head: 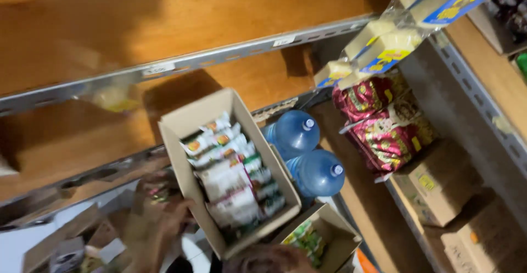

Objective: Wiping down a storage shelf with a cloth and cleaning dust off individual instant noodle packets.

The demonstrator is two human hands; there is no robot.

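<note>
Two open cardboard boxes sit low in the view. The larger box (189, 124), tilted with its long side running from upper left to lower right, is packed with white snack packets (233, 177) bearing green and orange print, stacked in a row down its length. The smaller box (337, 237), just beside the larger one's lower right corner, holds a few green and yellow packets (306, 240).

Behind the boxes, two blue water jugs (307, 155) with white caps stand touching each other beneath the lower wooden shelf (71, 146). To the right, red patterned bags (384, 127) rest on closed cardboard cartons (439, 182) along the right-hand shelving, and bundles of yellow and blue packets in clear wrap (384, 48) hang over that shelf's upper edge.

At the lower left, against the larger box's left wall, a blurred hand (167, 221) reaches up toward the box's near left edge; motion blur hides the fingers, so I cannot tell whether it is clenched, released or grasping the box, nor which hand it is. Only that one hand shows. Dark hair of a head (269, 259) shows at the bottom edge, below the larger box.
</note>
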